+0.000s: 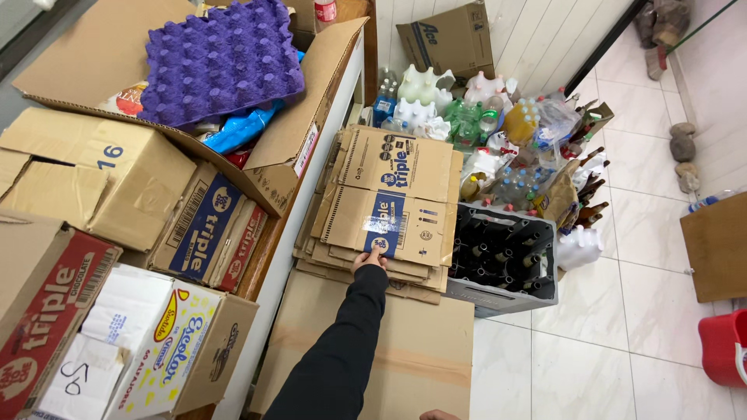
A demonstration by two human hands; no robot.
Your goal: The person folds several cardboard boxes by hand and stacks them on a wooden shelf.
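Tiled floor [622, 342] under crate [506, 264], bottles [482, 117].

Your sleeve [342, 350] is black. The flattened cartons [389, 206] you touch are plain brown with blue-and-white printed panels. Beside them the crate [502, 299] is grey, holding dark bottles [498, 249]. The egg tray [222, 62] is purple and dimpled; the bucket [724, 346] red; the floor [622, 342] white tiles.
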